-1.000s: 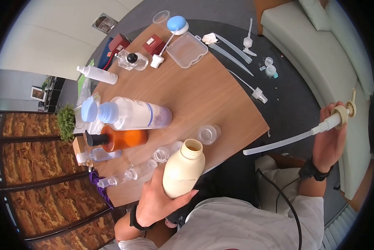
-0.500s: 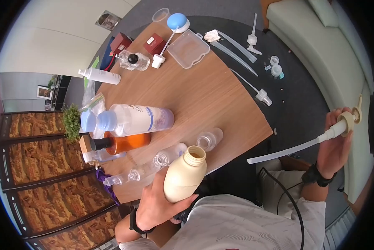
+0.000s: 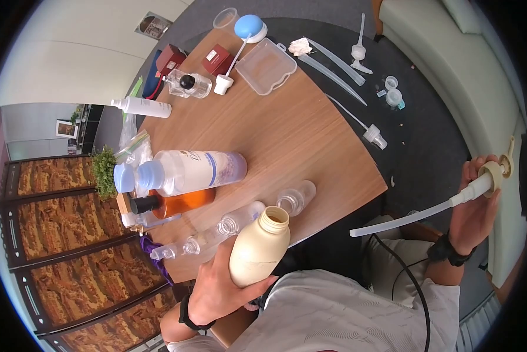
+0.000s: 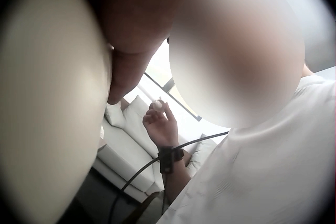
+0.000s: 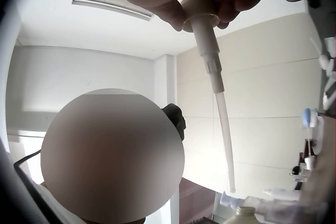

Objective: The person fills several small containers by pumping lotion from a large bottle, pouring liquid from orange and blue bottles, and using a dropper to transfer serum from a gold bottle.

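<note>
A cream bottle without a cap is gripped round its body by my left hand, its open neck tilted up and away from me. In the left wrist view the bottle's pale side fills the left edge, with fingers against it. Out to the right, my right hand holds a cream pump head by its collar. The pump's long white dip tube points left toward the bottle, apart from it. From the right wrist view, the tube hangs below the fingers that pinch the collar.
Clear bottles without caps lie just beyond the cream bottle. A large blue-capped bottle and an amber bottle lie on the wooden table. A flat clear case is farther back. Loose pumps and tubes lie on the dark floor.
The table and its bottles have shifted slightly in view as the head turned. My right hand with the pump sits a little lower in the picture. Both holds are the same.
</note>
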Demonstrator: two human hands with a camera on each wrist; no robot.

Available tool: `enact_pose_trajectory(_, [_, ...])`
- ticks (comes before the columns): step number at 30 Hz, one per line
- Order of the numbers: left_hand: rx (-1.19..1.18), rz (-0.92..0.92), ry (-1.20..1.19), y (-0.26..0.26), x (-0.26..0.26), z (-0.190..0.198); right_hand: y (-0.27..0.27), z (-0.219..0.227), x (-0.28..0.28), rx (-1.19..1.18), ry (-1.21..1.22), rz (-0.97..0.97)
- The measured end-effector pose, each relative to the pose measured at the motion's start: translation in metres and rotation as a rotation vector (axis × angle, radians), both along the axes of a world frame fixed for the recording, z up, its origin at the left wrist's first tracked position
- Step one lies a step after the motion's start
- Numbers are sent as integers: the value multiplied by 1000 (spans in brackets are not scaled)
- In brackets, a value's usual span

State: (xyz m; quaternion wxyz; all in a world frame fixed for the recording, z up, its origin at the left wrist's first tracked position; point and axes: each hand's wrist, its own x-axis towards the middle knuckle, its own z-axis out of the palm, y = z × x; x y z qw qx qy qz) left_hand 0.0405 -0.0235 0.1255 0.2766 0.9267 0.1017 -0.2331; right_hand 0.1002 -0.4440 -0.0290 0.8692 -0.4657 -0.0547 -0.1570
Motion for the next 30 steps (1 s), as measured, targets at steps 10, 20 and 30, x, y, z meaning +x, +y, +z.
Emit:
enact_pose_trajectory(10, [-15, 2, 55, 2, 6, 7, -2, -3, -2, -10, 65, -63])
enact_pose_trajectory(20, [13, -71, 49, 5, 9, 14, -6, -10, -4, -51, 84, -82])
enact_pose_trajectory(30, [53, -206, -39, 10, 12, 14, -1, -4, -1, -67, 78, -105])
